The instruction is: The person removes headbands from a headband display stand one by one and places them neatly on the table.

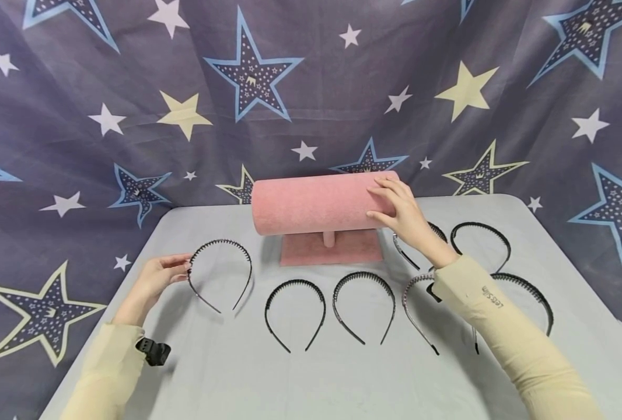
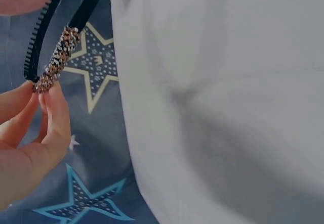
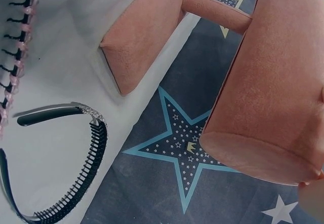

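Observation:
My left hand point(image 1: 156, 283) pinches one side of a black toothed headband point(image 1: 222, 241) between thumb and fingertips, at the table's left. The left wrist view shows sparkly sequins on this headband point(image 2: 59, 54) and its comb-like teeth. A pink padded roll stand point(image 1: 311, 201) stands at the back centre, its cylinder on a short post above a flat base point(image 1: 297, 251). Around the cylinder's right end, my right hand point(image 1: 408, 216) holds on, fingers over the top and thumb on the front. In the right wrist view only bits of that hand show at the edge, beside the roll point(image 3: 273, 92).
Two headbands lie in front of the stand, one at centre point(image 1: 295, 282) and one beside it point(image 1: 363, 274). Several more, including a black one point(image 1: 481, 224), lie at right, partly under my right forearm. A star-patterned curtain point(image 1: 311, 116) hangs behind the grey-white table point(image 1: 237, 373).

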Available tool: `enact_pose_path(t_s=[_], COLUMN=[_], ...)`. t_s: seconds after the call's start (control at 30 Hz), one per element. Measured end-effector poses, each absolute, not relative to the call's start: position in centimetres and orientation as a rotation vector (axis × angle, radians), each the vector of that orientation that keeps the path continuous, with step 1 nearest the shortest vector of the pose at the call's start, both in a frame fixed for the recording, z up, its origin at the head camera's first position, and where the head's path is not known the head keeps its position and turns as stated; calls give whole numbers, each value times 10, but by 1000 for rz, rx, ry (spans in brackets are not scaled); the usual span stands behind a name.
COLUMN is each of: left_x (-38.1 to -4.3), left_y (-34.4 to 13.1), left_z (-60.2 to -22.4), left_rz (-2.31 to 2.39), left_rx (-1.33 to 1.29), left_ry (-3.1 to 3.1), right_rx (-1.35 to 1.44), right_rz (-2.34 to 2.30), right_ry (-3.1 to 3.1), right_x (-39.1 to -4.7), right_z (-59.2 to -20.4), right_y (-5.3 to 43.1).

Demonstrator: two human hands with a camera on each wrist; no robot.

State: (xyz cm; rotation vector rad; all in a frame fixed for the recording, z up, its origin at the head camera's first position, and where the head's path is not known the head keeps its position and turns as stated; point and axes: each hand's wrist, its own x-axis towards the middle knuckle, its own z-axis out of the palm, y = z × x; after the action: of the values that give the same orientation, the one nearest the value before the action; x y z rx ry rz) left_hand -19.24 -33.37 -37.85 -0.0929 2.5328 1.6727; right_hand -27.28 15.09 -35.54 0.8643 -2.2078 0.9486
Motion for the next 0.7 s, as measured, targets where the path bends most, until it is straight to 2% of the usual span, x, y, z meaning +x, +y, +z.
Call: enact_pose_path(t_s=[0.7], left_x=[-190], left_y=[-347], left_z=[-404], left_rz=[1565], left_rx=[-64], left_ry=[2323], right_rx=[848], right_rz=[982], right_ry=[-2210], right_x=[-272], right_z=[-356], right_y=[150])
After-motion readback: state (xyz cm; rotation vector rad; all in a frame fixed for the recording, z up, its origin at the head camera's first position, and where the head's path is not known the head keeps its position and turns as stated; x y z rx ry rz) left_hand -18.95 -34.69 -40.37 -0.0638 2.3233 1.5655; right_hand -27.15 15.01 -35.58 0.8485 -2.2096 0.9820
